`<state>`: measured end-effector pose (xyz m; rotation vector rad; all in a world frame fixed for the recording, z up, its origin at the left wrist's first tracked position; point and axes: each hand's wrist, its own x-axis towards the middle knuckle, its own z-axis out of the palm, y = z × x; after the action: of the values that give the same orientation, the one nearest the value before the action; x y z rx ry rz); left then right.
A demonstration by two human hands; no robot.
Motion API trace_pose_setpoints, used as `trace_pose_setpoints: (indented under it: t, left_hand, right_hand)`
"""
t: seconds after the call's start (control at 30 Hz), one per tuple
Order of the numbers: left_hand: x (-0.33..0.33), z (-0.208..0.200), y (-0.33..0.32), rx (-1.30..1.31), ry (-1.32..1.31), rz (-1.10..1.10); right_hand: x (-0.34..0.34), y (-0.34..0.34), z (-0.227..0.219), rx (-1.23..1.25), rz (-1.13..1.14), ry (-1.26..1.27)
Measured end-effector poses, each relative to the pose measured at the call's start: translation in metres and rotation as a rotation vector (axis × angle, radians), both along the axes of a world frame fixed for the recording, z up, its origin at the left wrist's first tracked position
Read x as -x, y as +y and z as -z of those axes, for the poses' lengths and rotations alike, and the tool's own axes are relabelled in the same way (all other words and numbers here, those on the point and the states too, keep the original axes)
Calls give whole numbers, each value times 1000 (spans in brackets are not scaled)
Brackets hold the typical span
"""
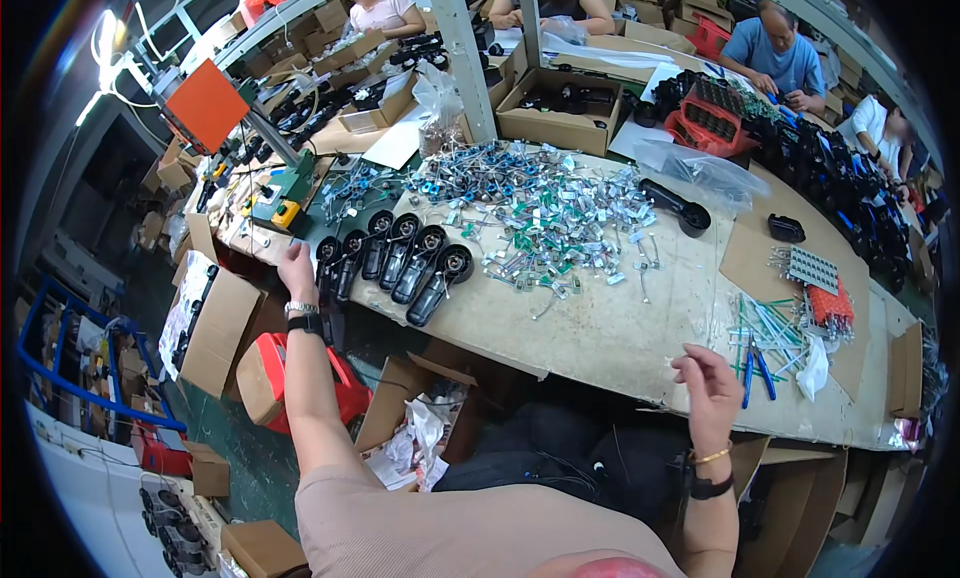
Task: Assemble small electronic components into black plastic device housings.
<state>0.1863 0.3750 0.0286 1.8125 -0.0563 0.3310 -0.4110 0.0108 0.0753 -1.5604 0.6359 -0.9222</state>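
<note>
At the table's left edge my left hand [297, 272] reaches out next to a row of black handle-shaped plastic housings [400, 256] with round ends and wiring in them. Its fingers are partly hidden, so whether it holds anything does not show. My right hand [709, 390] hovers over the table's front edge with fingers loosely bent and apart, and nothing visible in it. Close by lie blue-handled pliers [758, 368] and several green and white thin strips [775, 328]. A big heap of small wired circuit parts [560, 218] covers the middle of the table.
One closed black housing [680, 208] lies right of the heap, near a clear plastic bag [705, 173]. An open cardboard box [560, 108] stands behind. Left are a green bench machine [285, 193] and a red container [345, 388]. Co-workers sit across the table.
</note>
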Motion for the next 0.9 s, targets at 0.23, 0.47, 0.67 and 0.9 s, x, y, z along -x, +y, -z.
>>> trace_pose_setpoints:
  t: [0.23,0.47,0.67,0.9]
  left_hand:
    - [183,-102,-111,380,-230,426]
    - [317,-151,-167,429,-491,1007]
    - [361,-193,-156,743,-963,1444]
    - [411,-251,-147,1179,-1274,1360]
  right_hand:
    - [19,22,-126,462,-546,-676]
    - [34,68,-200,557,-785,-895]
    - [11,64,-233,534,-872,-912]
    - [22,60,-216,677,-928,-1105]
